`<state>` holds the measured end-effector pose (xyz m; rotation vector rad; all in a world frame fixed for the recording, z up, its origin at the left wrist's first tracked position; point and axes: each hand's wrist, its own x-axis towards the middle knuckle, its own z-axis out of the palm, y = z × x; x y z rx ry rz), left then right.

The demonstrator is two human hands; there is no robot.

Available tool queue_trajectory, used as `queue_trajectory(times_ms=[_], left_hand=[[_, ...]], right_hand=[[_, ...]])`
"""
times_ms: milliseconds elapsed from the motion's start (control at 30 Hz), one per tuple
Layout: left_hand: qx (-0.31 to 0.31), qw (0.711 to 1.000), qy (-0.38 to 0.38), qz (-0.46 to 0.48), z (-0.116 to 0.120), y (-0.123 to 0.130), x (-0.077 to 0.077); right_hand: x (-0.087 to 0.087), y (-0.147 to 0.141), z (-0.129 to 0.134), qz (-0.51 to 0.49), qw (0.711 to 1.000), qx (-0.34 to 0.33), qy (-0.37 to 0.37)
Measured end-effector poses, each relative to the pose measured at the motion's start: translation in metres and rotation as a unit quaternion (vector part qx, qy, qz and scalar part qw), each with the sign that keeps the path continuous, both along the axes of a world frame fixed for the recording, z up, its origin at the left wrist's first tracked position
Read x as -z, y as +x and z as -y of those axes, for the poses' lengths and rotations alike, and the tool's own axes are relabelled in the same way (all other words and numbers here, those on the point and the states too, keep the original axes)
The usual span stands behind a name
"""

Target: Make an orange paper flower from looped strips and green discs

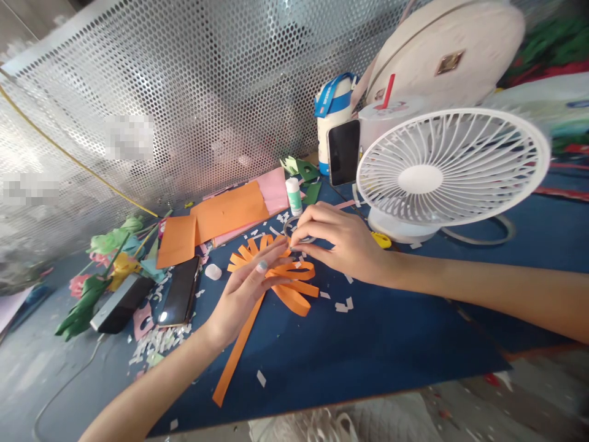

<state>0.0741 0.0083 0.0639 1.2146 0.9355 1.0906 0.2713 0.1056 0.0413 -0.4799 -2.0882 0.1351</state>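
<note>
Looped orange paper strips (297,298) spread out like a flower on the blue table, with one long straight strip (239,356) running toward the front edge. My left hand (248,282) lies over the left part of the loops, fingers stretched out and pointing right. At the upper right of the loops is my right hand (329,239), its thumb and fingertips pinched close to my left fingertips. What the pinch holds, if anything, is too small to tell. An uncapped glue stick (294,196) stands just behind my right hand, and its white cap (213,272) lies left of the loops.
A white fan (421,178) stands at right, before a bottle (334,116), an upright phone (344,152) and a bag (446,55). Orange sheets (230,212), a dark phone (180,291), paper flowers (110,258) and white scraps (159,344) lie left. Perforated metal (207,92) rises behind.
</note>
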Motion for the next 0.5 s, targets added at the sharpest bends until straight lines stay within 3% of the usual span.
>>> queue_trajectory(times_ms=[200,400,500], left_hand=[[-0.023,0.999,0.014,-0.026,0.004,0.005,-0.001],[-0.158,0.987,0.02,-0.032,0.004,-0.014,-0.002],[-0.126,0.988,-0.068,-0.058,0.008,-0.027,0.007]], right_hand=[[-0.004,0.001,0.005,0.018,1.0,-0.004,0.0],[-0.006,0.003,0.006,0.014,0.999,-0.022,-0.027],[-0.004,0.003,0.004,-0.006,0.996,-0.052,-0.066]])
